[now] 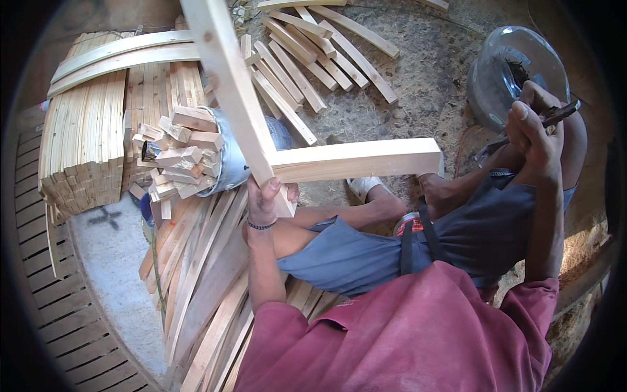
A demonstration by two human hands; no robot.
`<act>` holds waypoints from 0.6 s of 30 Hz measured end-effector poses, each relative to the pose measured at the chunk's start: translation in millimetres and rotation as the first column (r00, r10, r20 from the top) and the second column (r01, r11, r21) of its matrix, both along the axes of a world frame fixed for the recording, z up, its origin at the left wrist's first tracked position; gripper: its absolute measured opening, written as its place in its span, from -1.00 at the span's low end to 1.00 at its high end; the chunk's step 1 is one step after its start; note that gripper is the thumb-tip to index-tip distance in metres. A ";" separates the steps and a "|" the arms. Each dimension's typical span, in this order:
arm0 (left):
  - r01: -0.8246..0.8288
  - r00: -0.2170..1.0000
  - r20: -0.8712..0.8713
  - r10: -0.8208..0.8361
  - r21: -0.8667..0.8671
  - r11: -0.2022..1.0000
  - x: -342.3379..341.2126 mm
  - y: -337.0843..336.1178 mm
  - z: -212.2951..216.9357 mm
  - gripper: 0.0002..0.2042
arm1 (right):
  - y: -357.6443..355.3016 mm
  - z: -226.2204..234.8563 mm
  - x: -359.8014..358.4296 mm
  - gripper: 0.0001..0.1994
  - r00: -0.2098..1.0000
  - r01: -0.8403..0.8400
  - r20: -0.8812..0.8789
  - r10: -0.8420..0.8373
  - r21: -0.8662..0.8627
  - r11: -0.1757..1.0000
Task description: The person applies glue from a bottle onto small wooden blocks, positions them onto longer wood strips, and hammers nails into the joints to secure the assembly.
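My left hand [270, 199] is closed around the lower end of a long, pale wooden strip [228, 78]. A shorter wooden piece [359, 159] meets this strip at an angle just above my fingers and points to the right. A small dark nail-like tip [247, 168] sticks out of the strip's left side near the joint. Raised at the right, my right hand [534, 130] grips a dark, narrow tool [562, 114]; its exact kind is hard to make out. Beside that hand stands a clear plastic container [486, 85] with small dark bits inside.
A bucket [230, 160] full of short wood offcuts stands left of the strip. Behind it are stacked wooden strips [85, 124]. More loose strips [320, 52] lie on the dusty ground ahead, and others [209, 294] lie by my left side. A red-labelled can [408, 224] sits between my legs.
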State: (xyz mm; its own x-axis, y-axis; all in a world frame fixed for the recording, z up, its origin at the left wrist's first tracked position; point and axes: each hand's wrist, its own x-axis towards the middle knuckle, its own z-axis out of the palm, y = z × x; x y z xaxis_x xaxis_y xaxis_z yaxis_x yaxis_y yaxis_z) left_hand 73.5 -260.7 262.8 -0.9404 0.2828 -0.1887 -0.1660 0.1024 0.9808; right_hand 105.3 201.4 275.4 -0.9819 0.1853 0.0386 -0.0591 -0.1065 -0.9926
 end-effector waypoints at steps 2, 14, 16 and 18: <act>-0.043 0.999 0.029 0.041 0.089 0.995 5.2 0.1 1.3 -0.48 | 0.5 -2.7 0.2 -0.68 0.999 0.035 -0.030 -0.035 0.001 0.999; -0.127 0.992 0.005 0.127 0.013 0.992 5.1 7.9 -0.2 -0.53 | -13.5 -1.5 -2.1 -0.73 0.971 0.174 0.115 -0.209 0.256 0.951; -0.121 0.991 -0.073 0.109 -0.201 0.972 -7.2 0.0 -6.5 -0.57 | -17.5 -5.9 -12.4 -0.71 0.986 -0.037 0.163 -0.035 0.419 0.907; -0.095 0.987 -0.160 0.018 -0.491 0.866 -21.2 -2.3 -11.5 -0.60 | -15.7 -21.5 -20.6 -0.68 0.961 -0.275 0.196 0.195 0.608 0.745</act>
State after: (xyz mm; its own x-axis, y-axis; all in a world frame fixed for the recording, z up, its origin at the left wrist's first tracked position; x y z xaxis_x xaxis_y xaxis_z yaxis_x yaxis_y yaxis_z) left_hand 52.3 -263.0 251.3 -0.9796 0.1336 -0.1504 -0.0468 0.5757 0.8163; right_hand 84.7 185.7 254.0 -0.9957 -0.0778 -0.0505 0.0001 0.5430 -0.8397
